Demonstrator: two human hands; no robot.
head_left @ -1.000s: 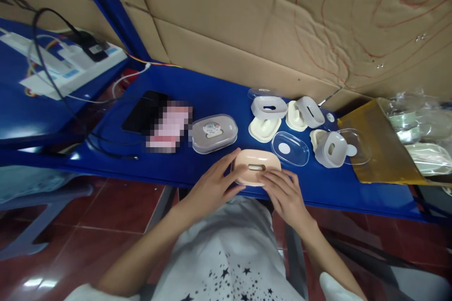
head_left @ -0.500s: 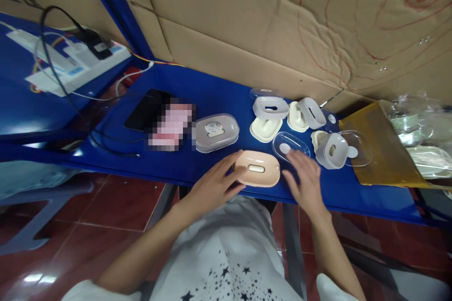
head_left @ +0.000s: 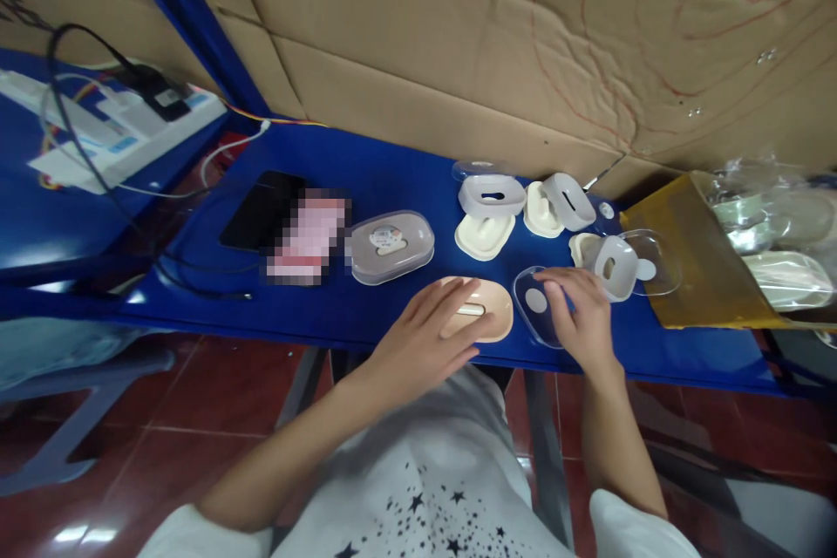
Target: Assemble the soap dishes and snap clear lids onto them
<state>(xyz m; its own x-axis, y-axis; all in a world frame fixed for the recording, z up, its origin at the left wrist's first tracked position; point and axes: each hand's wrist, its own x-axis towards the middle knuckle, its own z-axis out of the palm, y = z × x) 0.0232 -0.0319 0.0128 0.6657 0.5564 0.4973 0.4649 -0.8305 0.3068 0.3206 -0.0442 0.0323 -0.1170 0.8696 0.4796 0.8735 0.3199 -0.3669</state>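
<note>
A peach oval dish (head_left: 500,316) with a slot in its middle lies near the table's front edge. Spread over its left part is my left hand (head_left: 422,336), fingers outstretched and partly covering the slot. Just to the right, my right hand (head_left: 585,309) grips the right side of a clear plastic lid (head_left: 537,330) with a round white sticker. The lid appears tilted, and the fingers hide its far side. Left of the dish rests a closed grey oval box (head_left: 418,257) with a label under its clear cover.
Grey box parts (head_left: 492,196), cream lids (head_left: 485,235) and another clear lid (head_left: 663,266) lie behind and to the right. An open carton (head_left: 686,270) holds wrapped pieces at right. At left are a black phone-like object (head_left: 258,209), cables and a power strip (head_left: 140,144).
My right hand has taken hold of the clear lid and turned it, bringing it nearer the front edge. My left hand has slid further over the peach dish. The camera view shifted slightly.
</note>
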